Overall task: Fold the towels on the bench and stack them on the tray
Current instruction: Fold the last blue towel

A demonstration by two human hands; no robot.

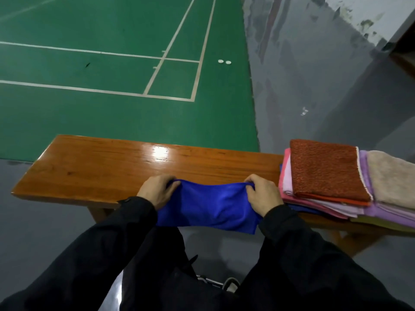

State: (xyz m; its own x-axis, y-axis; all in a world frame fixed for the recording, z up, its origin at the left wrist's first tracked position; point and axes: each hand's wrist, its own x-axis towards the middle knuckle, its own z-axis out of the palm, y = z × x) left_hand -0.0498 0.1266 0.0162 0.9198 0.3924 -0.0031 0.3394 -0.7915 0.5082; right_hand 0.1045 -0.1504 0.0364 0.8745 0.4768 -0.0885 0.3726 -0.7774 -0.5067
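Both grips hold the blue towel [207, 207]: the left hand [157, 191] pinches its left corner, the right hand [262, 194] its right corner. It hangs over the near edge of the wooden worktop [112, 164]. Just right of the blue towel lies a pile of folded towels [325, 173], orange one on top. No tray shows.

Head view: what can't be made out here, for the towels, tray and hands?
- Tray: not visible; the towel stack covers whatever is under it.
- Stack: its right side is cut off by the frame edge, so the count is unclear.
- Blue towel: its lower part hangs over the bench edge; fold state unclear.
- Left hand and right hand: fingertips buried in the cloth.
- Two white objects on the court: too small to identify.
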